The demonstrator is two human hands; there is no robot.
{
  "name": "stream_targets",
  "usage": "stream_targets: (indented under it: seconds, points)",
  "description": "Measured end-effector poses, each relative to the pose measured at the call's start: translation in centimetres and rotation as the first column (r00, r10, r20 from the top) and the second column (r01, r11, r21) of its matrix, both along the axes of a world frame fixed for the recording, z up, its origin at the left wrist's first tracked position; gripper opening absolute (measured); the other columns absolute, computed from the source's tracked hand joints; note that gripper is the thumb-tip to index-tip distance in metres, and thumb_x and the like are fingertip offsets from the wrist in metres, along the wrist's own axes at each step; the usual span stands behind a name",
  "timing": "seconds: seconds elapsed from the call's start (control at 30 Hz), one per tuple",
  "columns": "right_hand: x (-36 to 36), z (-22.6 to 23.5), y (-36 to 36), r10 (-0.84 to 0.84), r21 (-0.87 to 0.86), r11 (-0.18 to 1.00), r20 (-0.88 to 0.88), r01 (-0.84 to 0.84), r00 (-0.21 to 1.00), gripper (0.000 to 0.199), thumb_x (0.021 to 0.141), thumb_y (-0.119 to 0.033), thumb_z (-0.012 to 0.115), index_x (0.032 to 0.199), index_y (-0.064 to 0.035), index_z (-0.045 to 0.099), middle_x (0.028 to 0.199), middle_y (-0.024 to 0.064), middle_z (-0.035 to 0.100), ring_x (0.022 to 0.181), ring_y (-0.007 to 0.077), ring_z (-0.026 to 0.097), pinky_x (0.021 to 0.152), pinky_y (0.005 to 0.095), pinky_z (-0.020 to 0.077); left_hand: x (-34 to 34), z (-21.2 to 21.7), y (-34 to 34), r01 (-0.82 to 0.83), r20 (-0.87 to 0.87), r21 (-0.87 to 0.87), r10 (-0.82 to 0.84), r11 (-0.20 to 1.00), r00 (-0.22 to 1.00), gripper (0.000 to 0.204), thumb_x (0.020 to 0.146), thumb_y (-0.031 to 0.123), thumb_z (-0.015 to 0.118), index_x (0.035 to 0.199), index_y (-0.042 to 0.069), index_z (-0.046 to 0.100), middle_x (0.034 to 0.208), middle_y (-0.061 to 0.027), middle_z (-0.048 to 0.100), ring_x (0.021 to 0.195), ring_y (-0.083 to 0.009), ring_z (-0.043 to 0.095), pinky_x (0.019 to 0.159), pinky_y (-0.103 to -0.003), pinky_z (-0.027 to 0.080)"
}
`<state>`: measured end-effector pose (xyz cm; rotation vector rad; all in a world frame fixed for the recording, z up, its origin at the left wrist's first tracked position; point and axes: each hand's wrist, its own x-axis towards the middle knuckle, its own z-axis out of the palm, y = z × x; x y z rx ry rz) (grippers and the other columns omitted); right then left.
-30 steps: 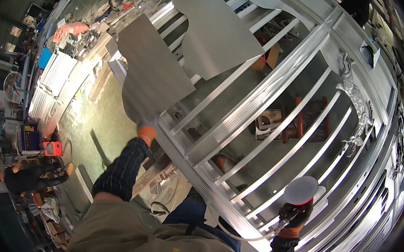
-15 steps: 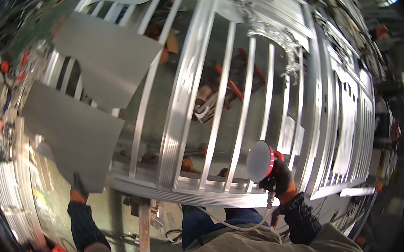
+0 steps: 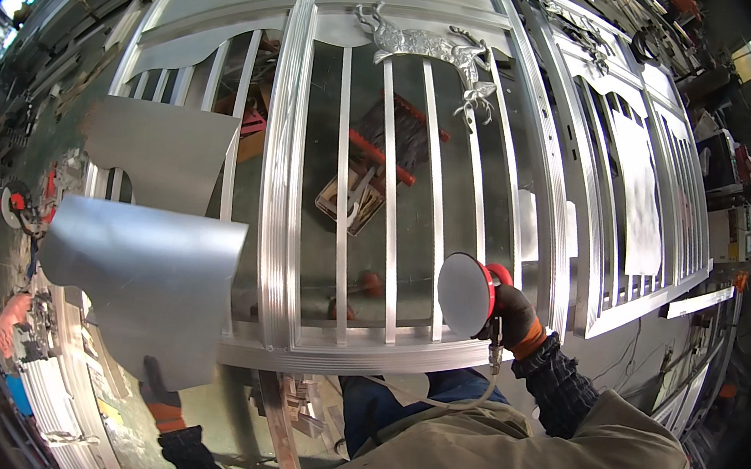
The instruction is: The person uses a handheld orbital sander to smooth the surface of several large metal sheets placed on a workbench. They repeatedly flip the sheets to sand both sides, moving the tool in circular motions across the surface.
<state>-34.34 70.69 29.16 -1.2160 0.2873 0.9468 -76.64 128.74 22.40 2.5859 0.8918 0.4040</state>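
Note:
My gloved right hand (image 3: 516, 321) is closed round an air sander (image 3: 466, 296) with a red body. Its round pale disc faces left and is held above the frame's near rail, and a hose runs from its fitting toward my waist. My gloved left hand (image 3: 161, 397) pinches the near edge of a grey metal sheet (image 3: 151, 280), thumb on top and fingers hidden beneath. This sheet has a wavy cut edge and is tilted. Behind it, a second similar metal sheet (image 3: 160, 150) lies over the bars of the aluminium gate frame (image 3: 285, 179).
A silvery deer ornament (image 3: 433, 50) rests across the gate's bars. Under them, on the floor, sits a box of tools (image 3: 350, 197). Another barred gate panel (image 3: 605, 318) stands at the right. A red angle grinder (image 3: 14, 204) and stacked metal profiles (image 3: 65, 403) are at the left.
My view has shifted, so the gate appears lower and further left. The near sheet has tilted and now catches the light. My left hand still grips it; my right hand keeps the sander raised.

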Motion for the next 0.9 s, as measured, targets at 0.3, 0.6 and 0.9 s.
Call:
stream_targets:
  seconds: [0.3, 0.6, 0.9]
  points:
    - [0.6, 1.0, -16.2, -0.023, 0.114, 0.994, 0.249, -0.006, 0.968, 0.030, 0.099, -0.011, 0.059, 0.122, 0.0075, 0.065, 0.130, 0.0198, 0.062, 0.098, 0.0251, 0.072, 0.082, 0.0374, 0.0642, 10.3, -3.8, -30.0, 0.143, -0.044, -0.162, -0.152, 0.976, 0.987, 0.060, 0.092, 0.030, 0.066, 0.147, 0.006, 0.057, 0.139, -0.0155, 0.065, 0.115, -0.0418, 0.064, 0.103, -0.054, 0.046]
    - [-1.7, -2.8, -30.5, 0.013, 0.017, 1.000, 0.361, -0.020, 0.933, 0.060, 0.106, -0.044, 0.045, 0.148, -0.0010, 0.045, 0.134, 0.0177, 0.062, 0.119, 0.0300, 0.066, 0.098, 0.0418, 0.0591, 23.6, -18.5, -40.3, 0.047, -0.012, -0.909, -0.140, 0.414, 0.990, 0.095, 0.075, 0.039, 0.053, 0.161, 0.002, 0.035, 0.153, -0.0134, 0.054, 0.099, -0.0297, 0.070, 0.087, -0.042, 0.057]
    - [-3.5, -2.6, -32.7, 0.135, -0.139, 0.988, 0.592, -0.064, 0.794, 0.069, 0.103, -0.058, 0.048, 0.143, -0.0022, 0.050, 0.130, 0.0175, 0.064, 0.111, 0.0295, 0.069, 0.093, 0.0443, 0.0610, 29.6, -21.3, -47.7, -0.010, -0.015, -1.000, 0.351, -0.018, 0.936, 0.041, 0.102, 0.015, 0.052, 0.139, -0.002, 0.060, 0.124, -0.0113, 0.069, 0.102, -0.0223, 0.068, 0.086, -0.037, 0.058]
